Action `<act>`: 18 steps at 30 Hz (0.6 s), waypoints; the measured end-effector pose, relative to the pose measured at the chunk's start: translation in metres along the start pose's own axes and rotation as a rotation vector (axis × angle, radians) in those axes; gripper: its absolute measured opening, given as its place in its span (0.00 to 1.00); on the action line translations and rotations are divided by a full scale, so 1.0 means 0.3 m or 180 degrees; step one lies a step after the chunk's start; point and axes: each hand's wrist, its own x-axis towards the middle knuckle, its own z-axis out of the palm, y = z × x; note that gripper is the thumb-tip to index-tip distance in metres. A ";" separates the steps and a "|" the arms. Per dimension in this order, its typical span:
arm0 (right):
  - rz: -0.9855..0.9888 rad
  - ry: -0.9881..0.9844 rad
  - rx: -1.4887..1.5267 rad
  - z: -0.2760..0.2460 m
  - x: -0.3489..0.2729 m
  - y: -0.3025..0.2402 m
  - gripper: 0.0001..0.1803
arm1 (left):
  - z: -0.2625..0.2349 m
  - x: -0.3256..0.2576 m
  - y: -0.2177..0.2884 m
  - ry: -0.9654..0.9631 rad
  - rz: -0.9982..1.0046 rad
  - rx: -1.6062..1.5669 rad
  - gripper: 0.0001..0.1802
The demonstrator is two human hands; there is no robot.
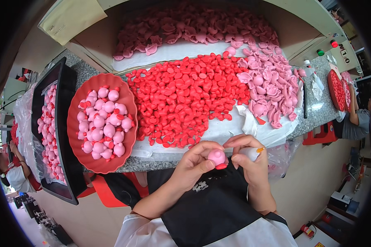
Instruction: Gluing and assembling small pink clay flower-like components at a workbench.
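Meanwhile left hand point(193, 162) grip pinches pink toy figure point(216, 157); right hand point(249, 158) grip clasps small tube point(253, 153)

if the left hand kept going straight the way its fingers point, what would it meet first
Most likely the right hand. The left hand holds a small pink toy figure, its fingers pointing right toward the other hand, which already touches or nearly touches the figure. Depth is hard to judge.

left hand point(193, 160): fingers curled, pinching | right hand point(248, 158): fingers bent, gripping | forearms raised, hands close together
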 end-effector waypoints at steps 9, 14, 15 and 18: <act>-0.0443 0.1222 -0.1369 -0.214 0.048 -0.028 0.08 | -0.006 0.040 -0.046 0.0117 -0.0044 -0.0284 0.19; -0.0822 0.0831 -0.2421 -0.231 0.077 0.023 0.11 | -0.010 0.045 -0.063 0.0082 -0.0032 -0.0627 0.19; -0.0987 0.1039 -0.2772 -0.214 0.076 0.036 0.10 | -0.016 0.038 -0.062 0.0101 -0.0019 -0.0619 0.19; -0.0983 0.1364 -0.3332 -0.174 0.055 0.056 0.10 | -0.028 0.027 -0.068 0.0107 -0.0150 -0.0828 0.19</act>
